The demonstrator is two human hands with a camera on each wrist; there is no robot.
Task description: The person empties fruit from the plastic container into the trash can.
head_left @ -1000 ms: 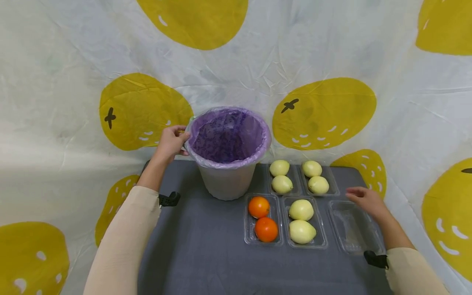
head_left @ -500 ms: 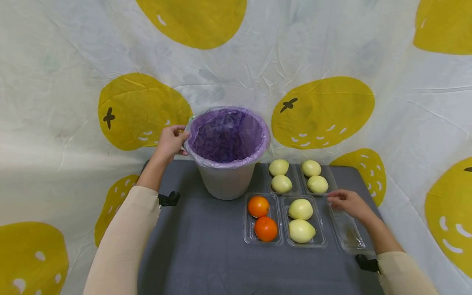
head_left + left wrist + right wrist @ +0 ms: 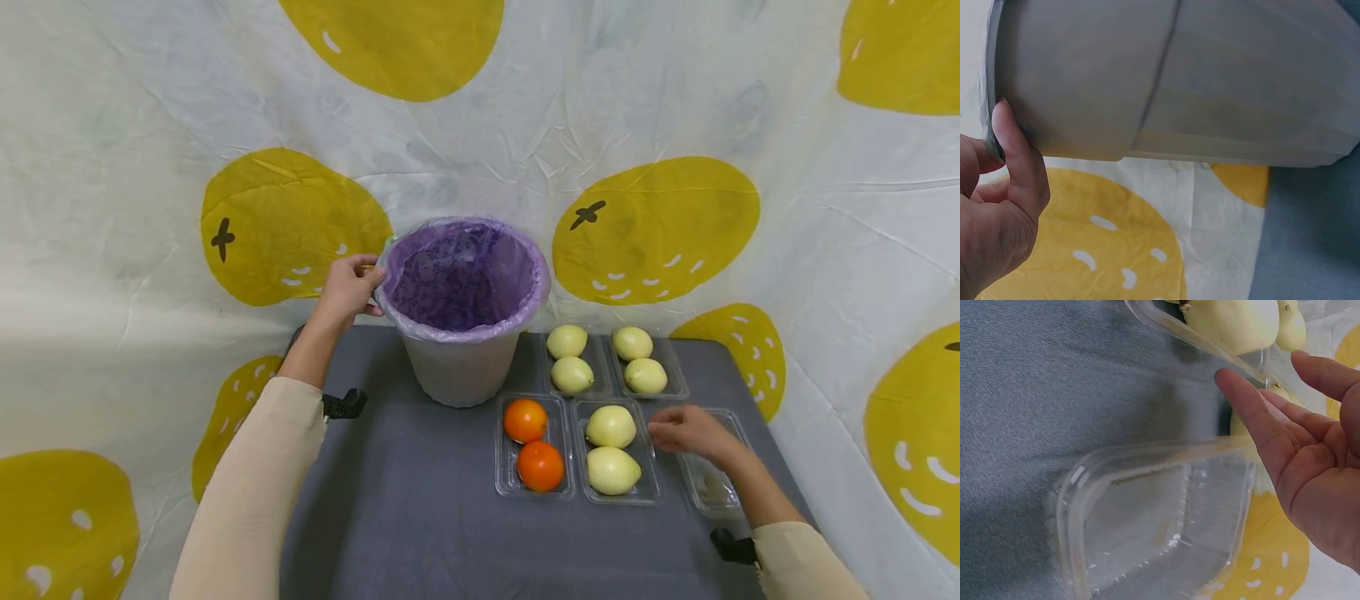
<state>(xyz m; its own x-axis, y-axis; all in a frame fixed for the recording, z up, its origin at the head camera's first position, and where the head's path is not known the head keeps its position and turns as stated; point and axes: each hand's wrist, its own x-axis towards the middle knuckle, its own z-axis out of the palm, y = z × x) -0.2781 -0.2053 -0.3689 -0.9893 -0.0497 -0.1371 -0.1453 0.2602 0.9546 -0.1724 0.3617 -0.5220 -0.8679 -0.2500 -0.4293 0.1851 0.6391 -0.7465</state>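
Note:
My left hand (image 3: 348, 290) pinches the left rim of a pale bin (image 3: 465, 371) lined with a purple bag (image 3: 517, 250). Thumb and fingers straddle that rim in the left wrist view. My right hand (image 3: 690, 432) hovers, fingers loosely extended and holding nothing, close to the right side of a clear plastic tray (image 3: 651, 493) bearing two pale yellow lemons (image 3: 611, 427). Below and right of this hand sits another clear tray (image 3: 712, 500) with nothing in it. In the right wrist view, my fingers (image 3: 1247, 403) point toward the lemon tray, apart from the fruit.
Two oranges (image 3: 541, 466) lie in a tray (image 3: 501, 483) left of the nearer lemons. Behind stand two more lemon trays, one left (image 3: 603, 367) and one right (image 3: 678, 375). A patterned curtain (image 3: 480, 150) hangs behind the grey-covered table (image 3: 420, 517).
My right hand has moved leftward from above the far end of the tray without fruit to beside the nearer lemons. The left hand stays on the bin's rim.

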